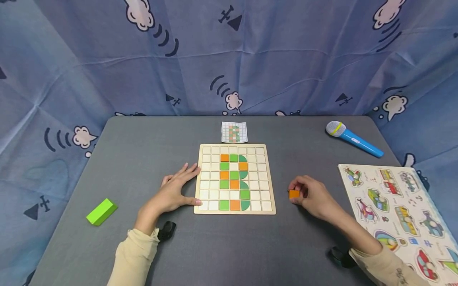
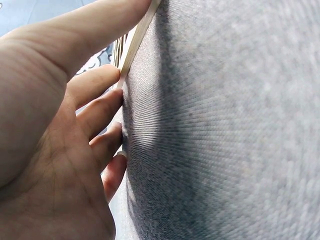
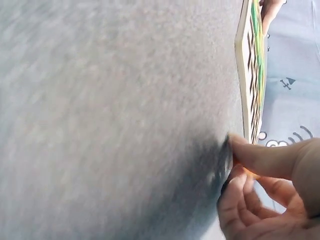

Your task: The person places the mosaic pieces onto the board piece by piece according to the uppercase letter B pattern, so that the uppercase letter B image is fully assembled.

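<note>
A wooden grid board [image 1: 262,175] lies flat at the middle of the table, bearing orange squares, green squares and teal rounded pieces. Along its left edge rests my left hand [image 1: 171,194], fingers spread and thumb on the lower left corner. In the left wrist view, the fingertips touch the side of the board [image 2: 135,47]. To the right of the board, my right hand [image 1: 316,198] pinches a small orange square block [image 1: 294,194] between thumb and fingers, low over the table. Only a sliver of orange shows in the right wrist view, the rest hidden by fingers.
Behind the board lies a small pattern card [image 1: 234,132] with a coloured grid. A bright green block [image 1: 101,212] is at the left. At the right are a blue toy microphone [image 1: 354,139] and a white picture puzzle board [image 1: 391,206], partly under the right forearm.
</note>
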A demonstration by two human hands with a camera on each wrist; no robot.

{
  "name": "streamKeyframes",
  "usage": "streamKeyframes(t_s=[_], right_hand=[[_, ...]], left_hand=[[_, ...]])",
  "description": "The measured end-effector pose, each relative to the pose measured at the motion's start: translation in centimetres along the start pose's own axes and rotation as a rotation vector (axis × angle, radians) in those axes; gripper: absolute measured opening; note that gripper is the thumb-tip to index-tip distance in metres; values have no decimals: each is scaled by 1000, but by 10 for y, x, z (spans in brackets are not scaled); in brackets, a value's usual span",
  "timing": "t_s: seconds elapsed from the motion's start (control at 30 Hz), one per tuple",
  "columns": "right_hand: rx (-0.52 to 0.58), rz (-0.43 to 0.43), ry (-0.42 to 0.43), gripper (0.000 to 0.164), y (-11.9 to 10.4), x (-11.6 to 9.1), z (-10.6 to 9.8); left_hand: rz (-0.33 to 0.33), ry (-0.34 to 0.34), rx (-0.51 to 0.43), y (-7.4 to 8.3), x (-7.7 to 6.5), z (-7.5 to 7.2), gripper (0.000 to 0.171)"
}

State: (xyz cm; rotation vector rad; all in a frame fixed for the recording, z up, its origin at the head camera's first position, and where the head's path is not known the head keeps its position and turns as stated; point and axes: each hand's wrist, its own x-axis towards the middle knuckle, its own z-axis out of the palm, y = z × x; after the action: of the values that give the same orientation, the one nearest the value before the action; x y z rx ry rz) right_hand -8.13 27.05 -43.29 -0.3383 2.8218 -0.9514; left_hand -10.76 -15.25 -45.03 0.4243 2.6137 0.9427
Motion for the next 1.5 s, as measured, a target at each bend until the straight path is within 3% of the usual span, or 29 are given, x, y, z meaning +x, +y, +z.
streamKeyframes(t_s=[0.2, 0.57, 0.83, 1.13, 1.5], right_hand=[[15, -14, 35, 10, -13, 6, 10], [105, -55, 39, 28, -49, 25, 30], [181, -109, 58, 19, -73, 41, 48], [220, -124, -34, 7, -99, 55, 65], [245, -116, -74, 5, -109, 62, 84]], left_hand=[[-11, -5, -6, 0, 0, 0, 104], [-1, 1, -5, -3, 0, 0, 105], [-2, 4, -6, -2, -1, -1, 106], [0, 4, -3, -4, 0, 0, 105], [0, 1, -10, -6, 1, 1, 105]])
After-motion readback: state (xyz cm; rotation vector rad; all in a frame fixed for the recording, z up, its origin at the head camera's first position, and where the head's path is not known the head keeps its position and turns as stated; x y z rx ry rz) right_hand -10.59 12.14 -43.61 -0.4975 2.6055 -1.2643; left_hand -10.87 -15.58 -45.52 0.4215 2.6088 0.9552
